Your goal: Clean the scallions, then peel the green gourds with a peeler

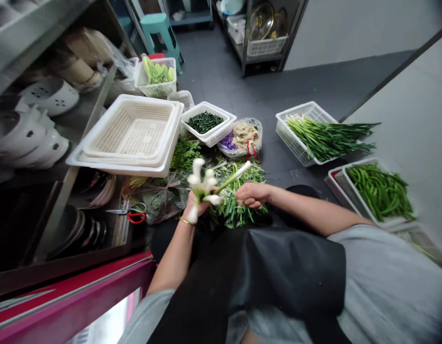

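Note:
My left hand point(198, 204) is closed around a bunch of spring onions point(203, 184), their white bulbs fanned out above my fingers. One stalk point(232, 177) slants up to the right from the bunch, its white end near my right hand. My right hand point(253, 194) is curled shut just below that end; what its fingers hold, if anything, is too small to make out. Under and between both hands lies a pile of green trimmings point(238, 205). More spring onions point(324, 138) lie in a white basket point(296, 139) at the right.
Nested white baskets point(163, 162) stand at the left, near red-handled scissors point(136, 217). Beyond are a basket of dark green chillies point(205, 122) and a bag of scraps point(247, 136). Long green peppers point(382, 191) are at the right. A metal shelf point(95, 112) borders the left.

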`<act>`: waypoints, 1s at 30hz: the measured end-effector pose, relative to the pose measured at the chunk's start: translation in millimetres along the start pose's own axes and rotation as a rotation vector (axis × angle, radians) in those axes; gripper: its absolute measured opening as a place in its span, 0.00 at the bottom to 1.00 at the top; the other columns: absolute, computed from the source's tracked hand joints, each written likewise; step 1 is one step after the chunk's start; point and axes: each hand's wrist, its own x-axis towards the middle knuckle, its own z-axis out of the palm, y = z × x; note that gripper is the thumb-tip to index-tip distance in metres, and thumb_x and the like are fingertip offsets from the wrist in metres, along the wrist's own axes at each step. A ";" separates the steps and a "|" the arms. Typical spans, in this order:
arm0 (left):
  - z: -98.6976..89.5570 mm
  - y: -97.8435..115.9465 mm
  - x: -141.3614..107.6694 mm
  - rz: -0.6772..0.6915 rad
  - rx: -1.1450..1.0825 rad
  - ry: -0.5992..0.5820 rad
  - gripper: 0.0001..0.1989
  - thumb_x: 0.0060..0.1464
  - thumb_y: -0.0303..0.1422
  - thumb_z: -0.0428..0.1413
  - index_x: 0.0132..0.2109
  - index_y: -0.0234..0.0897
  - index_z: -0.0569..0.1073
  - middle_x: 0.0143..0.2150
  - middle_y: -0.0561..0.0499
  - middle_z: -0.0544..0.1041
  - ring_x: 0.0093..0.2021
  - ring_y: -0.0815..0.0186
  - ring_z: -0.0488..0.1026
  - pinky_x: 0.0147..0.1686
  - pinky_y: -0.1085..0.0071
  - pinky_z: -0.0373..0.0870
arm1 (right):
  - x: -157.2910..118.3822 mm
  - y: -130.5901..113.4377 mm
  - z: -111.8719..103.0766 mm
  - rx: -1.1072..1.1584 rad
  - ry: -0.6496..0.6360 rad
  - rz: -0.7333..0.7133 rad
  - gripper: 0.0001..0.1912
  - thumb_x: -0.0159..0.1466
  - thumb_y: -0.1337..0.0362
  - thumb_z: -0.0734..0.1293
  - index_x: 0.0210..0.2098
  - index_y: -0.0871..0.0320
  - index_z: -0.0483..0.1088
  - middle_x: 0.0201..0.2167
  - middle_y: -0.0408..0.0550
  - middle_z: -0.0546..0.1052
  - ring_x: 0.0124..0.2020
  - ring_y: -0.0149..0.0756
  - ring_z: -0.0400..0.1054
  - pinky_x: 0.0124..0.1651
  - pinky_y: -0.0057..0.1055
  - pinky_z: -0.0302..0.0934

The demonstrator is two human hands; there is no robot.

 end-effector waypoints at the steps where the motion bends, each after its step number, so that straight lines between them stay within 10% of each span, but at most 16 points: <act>1: -1.0 2.6 2.0 0.006 -0.031 0.026 0.15 0.35 0.31 0.67 0.35 0.34 0.77 0.31 0.50 0.77 0.34 0.63 0.73 0.37 0.68 0.70 | 6.7 2.0 2.5 -0.124 0.106 0.003 0.19 0.60 0.47 0.61 0.33 0.58 0.68 0.14 0.37 0.64 0.14 0.30 0.60 0.20 0.29 0.63; 4: -5.4 12.2 10.7 -0.041 -0.199 0.085 0.15 0.40 0.33 0.65 0.38 0.35 0.76 0.31 0.51 0.78 0.31 0.66 0.74 0.34 0.70 0.70 | 20.2 -4.3 -4.0 -0.429 0.404 -0.048 0.22 0.54 0.55 0.70 0.44 0.60 0.70 0.35 0.57 0.76 0.37 0.46 0.72 0.41 0.43 0.68; 8: -6.4 24.2 30.3 -0.099 -0.340 0.065 0.14 0.36 0.31 0.66 0.34 0.33 0.76 0.34 0.47 0.79 0.34 0.64 0.76 0.39 0.66 0.72 | 38.7 -30.2 -13.9 -0.466 0.518 -0.265 0.38 0.58 0.50 0.67 0.62 0.61 0.56 0.60 0.64 0.63 0.59 0.50 0.60 0.60 0.44 0.55; 15: 11.2 63.5 62.5 -0.053 -0.567 0.202 0.10 0.37 0.28 0.64 0.32 0.38 0.75 0.33 0.54 0.79 0.36 0.68 0.76 0.43 0.69 0.73 | 98.8 -42.2 13.8 -0.391 0.606 -0.368 0.39 0.51 0.52 0.72 0.58 0.55 0.57 0.52 0.52 0.71 0.51 0.45 0.68 0.51 0.36 0.63; 20: 27.8 77.3 94.1 0.095 -0.425 0.035 0.21 0.42 0.31 0.64 0.46 0.48 0.74 0.51 0.53 0.76 0.57 0.59 0.68 0.56 0.58 0.68 | 51.8 -39.0 -60.8 -0.704 0.667 -0.298 0.19 0.57 0.59 0.64 0.48 0.52 0.62 0.38 0.44 0.76 0.38 0.39 0.72 0.36 0.29 0.62; 30: -14.5 -107.2 98.3 -0.671 0.159 0.048 0.20 0.39 0.50 0.63 0.41 0.54 0.75 0.39 0.55 0.81 0.50 0.55 0.75 0.46 0.60 0.73 | -143.0 100.7 -267.9 -0.822 1.161 0.563 0.17 0.58 0.69 0.62 0.47 0.61 0.65 0.37 0.57 0.77 0.37 0.46 0.71 0.34 0.34 0.60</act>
